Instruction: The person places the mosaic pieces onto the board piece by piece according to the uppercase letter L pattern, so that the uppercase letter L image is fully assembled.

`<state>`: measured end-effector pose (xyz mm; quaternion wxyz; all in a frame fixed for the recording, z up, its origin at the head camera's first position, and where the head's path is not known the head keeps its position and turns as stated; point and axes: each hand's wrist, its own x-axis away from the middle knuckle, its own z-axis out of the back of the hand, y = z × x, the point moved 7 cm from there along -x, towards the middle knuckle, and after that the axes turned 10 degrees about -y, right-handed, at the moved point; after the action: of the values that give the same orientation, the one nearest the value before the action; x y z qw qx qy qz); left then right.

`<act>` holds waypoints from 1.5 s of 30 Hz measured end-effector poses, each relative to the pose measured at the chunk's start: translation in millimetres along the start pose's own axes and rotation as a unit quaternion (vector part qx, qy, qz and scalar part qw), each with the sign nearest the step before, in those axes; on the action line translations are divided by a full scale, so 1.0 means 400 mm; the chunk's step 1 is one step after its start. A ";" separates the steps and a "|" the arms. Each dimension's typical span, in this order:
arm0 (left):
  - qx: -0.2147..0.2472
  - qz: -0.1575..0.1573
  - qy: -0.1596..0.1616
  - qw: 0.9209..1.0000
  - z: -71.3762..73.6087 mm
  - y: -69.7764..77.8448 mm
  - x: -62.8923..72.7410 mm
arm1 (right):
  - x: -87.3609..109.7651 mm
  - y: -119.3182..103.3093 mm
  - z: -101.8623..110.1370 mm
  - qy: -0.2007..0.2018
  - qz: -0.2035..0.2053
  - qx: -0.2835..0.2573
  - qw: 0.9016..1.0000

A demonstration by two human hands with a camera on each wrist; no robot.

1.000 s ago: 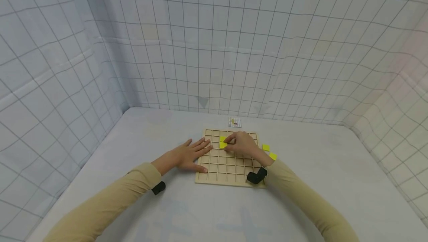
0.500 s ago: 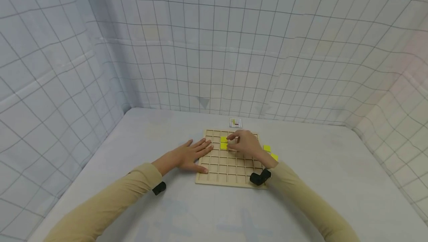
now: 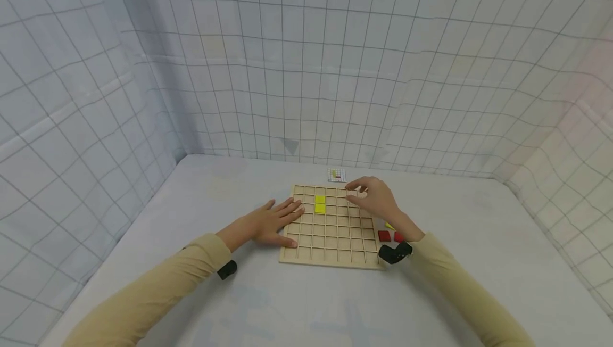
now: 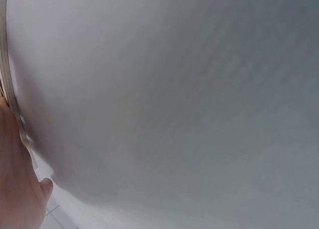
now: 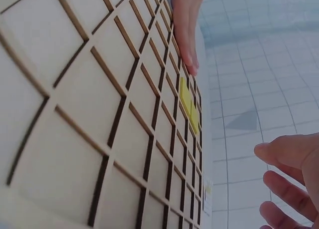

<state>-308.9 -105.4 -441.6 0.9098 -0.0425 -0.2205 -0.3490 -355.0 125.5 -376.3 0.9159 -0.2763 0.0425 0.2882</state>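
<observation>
A wooden grid board [image 3: 330,232] lies on the table, divided into square cells by raised strips. Two yellow square tiles [image 3: 320,204] sit in adjoining cells of one column, near the far side. My left hand [image 3: 275,224] rests on the board's left edge with fingers spread. Over the board's far right corner hovers my right hand [image 3: 378,197], its thumb and fingers loosely bent and apart; nothing shows between them in the right wrist view. Beside the board's right edge lie red tiles [image 3: 384,236] and a yellow tile [image 3: 389,225], partly hidden by the right wrist.
A small card [image 3: 337,175] printed with a coloured grid lies beyond the board's far edge. White cloth walls with dark grid lines [image 3: 306,70] enclose the table [image 3: 306,304] at the back and sides. Black wrist cameras [image 3: 395,253] sit on both wrists.
My right hand has let go of the yellow tiles and moved right, off them toward the board's right edge. Red tiles have come into view beside the right wrist. The left hand has stayed put.
</observation>
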 end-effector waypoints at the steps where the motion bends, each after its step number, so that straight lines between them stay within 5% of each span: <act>1: 0.001 0.000 -0.001 1.000 -0.001 0.000 -0.001 | 0.007 0.008 0.009 0.004 -0.001 0.001 1.000; 12: 0.002 0.002 -0.003 1.000 -0.003 -0.006 -0.006 | 0.087 0.117 0.078 0.014 -0.052 0.013 0.998; 23: 0.005 0.001 -0.002 1.000 0.001 -0.007 -0.005 | 0.147 0.205 0.074 -0.018 -0.106 0.015 0.994; 35: 0.000 0.002 -0.005 1.000 -0.006 -0.005 -0.006 | 0.154 0.233 0.023 -0.069 -0.149 0.010 0.986; 45: -0.006 0.005 -0.008 1.000 -0.005 -0.004 -0.004 | 0.144 0.218 0.014 -0.085 -0.141 0.026 0.986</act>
<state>-310.2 -106.2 -444.1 0.9096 -0.0517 -0.2255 -0.3450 -355.7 217.0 -427.1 0.9544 -0.2303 -0.0678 0.1775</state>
